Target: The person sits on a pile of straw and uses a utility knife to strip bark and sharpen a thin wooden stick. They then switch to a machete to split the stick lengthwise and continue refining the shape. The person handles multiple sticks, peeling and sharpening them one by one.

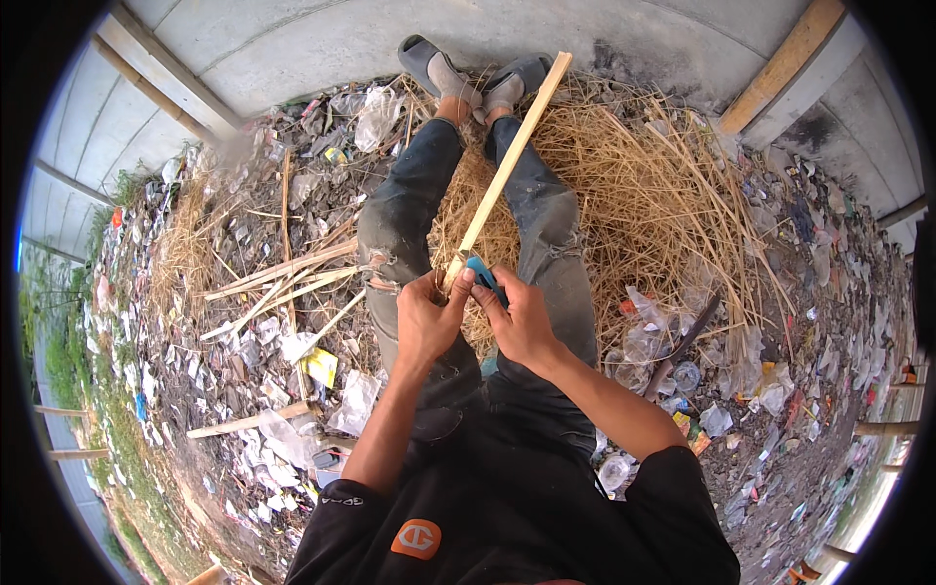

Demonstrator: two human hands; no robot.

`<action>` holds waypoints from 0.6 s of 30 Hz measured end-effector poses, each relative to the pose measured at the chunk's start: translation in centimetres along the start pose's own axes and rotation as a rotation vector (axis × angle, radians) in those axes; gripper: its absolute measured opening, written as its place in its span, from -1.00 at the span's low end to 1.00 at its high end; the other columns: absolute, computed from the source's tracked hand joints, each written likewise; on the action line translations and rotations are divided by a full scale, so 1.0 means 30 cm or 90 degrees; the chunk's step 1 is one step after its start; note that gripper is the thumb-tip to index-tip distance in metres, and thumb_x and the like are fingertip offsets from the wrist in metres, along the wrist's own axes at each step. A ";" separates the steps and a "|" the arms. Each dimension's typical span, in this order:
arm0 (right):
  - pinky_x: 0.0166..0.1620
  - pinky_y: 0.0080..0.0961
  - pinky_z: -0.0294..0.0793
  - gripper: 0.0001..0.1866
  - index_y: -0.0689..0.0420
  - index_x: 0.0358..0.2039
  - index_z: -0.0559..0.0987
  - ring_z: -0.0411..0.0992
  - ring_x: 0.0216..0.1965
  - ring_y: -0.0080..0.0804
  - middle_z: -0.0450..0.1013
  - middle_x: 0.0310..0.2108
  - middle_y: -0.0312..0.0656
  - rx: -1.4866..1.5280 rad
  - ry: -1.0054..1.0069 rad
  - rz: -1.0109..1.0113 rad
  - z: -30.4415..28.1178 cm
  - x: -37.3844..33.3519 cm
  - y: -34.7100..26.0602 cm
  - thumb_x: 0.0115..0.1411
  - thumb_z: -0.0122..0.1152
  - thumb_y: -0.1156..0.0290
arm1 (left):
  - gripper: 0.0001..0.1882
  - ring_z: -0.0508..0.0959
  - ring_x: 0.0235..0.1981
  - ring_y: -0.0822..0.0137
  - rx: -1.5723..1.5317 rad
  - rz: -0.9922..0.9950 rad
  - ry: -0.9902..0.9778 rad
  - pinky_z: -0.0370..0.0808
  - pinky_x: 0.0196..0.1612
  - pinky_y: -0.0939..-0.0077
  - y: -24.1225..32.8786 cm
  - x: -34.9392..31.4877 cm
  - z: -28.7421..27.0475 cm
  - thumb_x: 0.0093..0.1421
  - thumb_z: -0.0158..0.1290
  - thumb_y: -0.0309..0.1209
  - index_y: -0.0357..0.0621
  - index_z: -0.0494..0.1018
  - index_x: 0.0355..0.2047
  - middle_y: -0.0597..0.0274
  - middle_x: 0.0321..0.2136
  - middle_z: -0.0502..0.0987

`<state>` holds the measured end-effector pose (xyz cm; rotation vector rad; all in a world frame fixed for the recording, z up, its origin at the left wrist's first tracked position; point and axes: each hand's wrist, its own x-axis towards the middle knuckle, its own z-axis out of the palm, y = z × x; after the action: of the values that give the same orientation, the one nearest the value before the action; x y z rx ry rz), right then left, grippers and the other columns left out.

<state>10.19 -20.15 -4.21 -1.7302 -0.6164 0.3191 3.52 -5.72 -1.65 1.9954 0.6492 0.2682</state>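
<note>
A long, pale bamboo strip (507, 171) slants up and away from between my knees. My left hand (426, 319) is closed round its near end, thumb on top. My right hand (522, 320) grips a blue cutter knife (481, 270), whose front end meets the strip close to my left thumb. How far the blade goes into the bamboo is too small to make out. Both hands sit above my lap, almost touching. Under and beyond my legs spreads a heap of thin bamboo shavings (639, 180).
Several split bamboo strips (292, 268) lie to my left. A long dark tool (690, 336), perhaps a machete, rests at my right. Plastic litter (356, 400) covers the ground. Past my sandals (419, 58) stands a grey panel wall (322, 44), with a slanting bamboo pole (785, 63) against it.
</note>
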 end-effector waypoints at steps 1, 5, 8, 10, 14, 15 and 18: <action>-0.40 -0.26 0.37 -0.70 0.20 -0.27 0.45 0.46 -0.53 -0.16 0.46 -0.55 -0.04 0.014 0.003 0.007 0.002 0.003 -0.012 0.40 0.17 0.20 | -0.54 0.21 -0.65 0.60 -0.013 0.007 0.000 0.13 -0.59 0.47 0.009 0.000 -0.010 0.32 0.23 -0.11 -0.36 0.55 -0.44 0.38 -0.75 0.34; -0.43 -0.37 0.31 -0.67 0.21 -0.29 0.46 0.35 -0.52 -0.48 0.40 -0.57 -0.17 0.052 0.035 0.048 -0.052 0.030 -0.024 0.44 0.12 0.16 | -0.60 0.28 -0.57 0.61 -0.095 0.022 -0.070 0.20 -0.53 0.50 -0.025 0.012 -0.052 0.37 0.18 -0.16 -0.37 0.54 -0.30 0.36 -0.65 0.42; -0.47 -0.38 0.25 -0.62 0.22 -0.30 0.50 0.30 -0.58 -0.50 0.37 -0.62 -0.18 0.008 0.001 -0.017 -0.106 0.046 -0.026 0.44 0.10 0.11 | -0.65 0.41 -0.48 0.58 -0.143 0.046 -0.088 0.34 -0.43 0.53 -0.017 -0.004 -0.068 0.40 0.13 -0.24 -0.37 0.50 -0.11 0.28 -0.56 0.48; -0.48 -0.33 0.28 -0.57 0.22 -0.33 0.52 0.36 -0.61 -0.36 0.38 -0.64 -0.13 -0.042 -0.060 -0.018 -0.134 0.035 -0.055 0.42 0.10 0.05 | -0.65 0.51 -0.42 0.51 -0.167 0.089 -0.098 0.44 -0.33 0.52 -0.016 -0.010 -0.062 0.42 0.09 -0.29 -0.37 0.44 0.01 0.22 -0.50 0.51; -0.52 -0.29 0.30 -0.50 0.22 -0.46 0.50 0.42 -0.65 -0.24 0.37 -0.69 -0.07 -0.151 -0.140 -0.081 -0.139 0.017 -0.056 0.41 0.11 0.02 | -0.60 0.59 -0.40 0.33 -0.146 0.154 -0.075 0.51 -0.24 0.45 0.003 -0.021 -0.053 0.37 0.11 -0.43 -0.35 0.36 0.15 0.09 -0.41 0.54; -0.52 -0.26 0.33 -0.50 0.21 -0.46 0.51 0.44 -0.63 -0.16 0.38 -0.69 -0.04 -0.178 -0.153 -0.074 -0.137 0.014 -0.059 0.41 0.11 0.00 | -0.56 0.60 -0.40 0.28 -0.156 0.185 -0.075 0.51 -0.24 0.43 -0.008 -0.017 -0.044 0.35 0.12 -0.47 -0.34 0.34 0.19 0.05 -0.38 0.55; -0.49 -0.14 0.41 -0.46 0.21 -0.44 0.55 0.50 -0.58 0.06 0.43 -0.68 0.03 -0.236 -0.173 -0.068 -0.118 0.018 -0.070 0.39 0.10 -0.06 | -0.47 0.61 -0.41 0.22 -0.052 0.279 -0.047 0.51 -0.26 0.41 -0.032 -0.009 -0.052 0.25 0.17 -0.57 -0.34 0.35 0.23 0.00 -0.30 0.56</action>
<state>11.98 -22.42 -1.23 -2.0139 -1.0127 0.3873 2.28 -4.34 -1.69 2.0417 0.1438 0.4718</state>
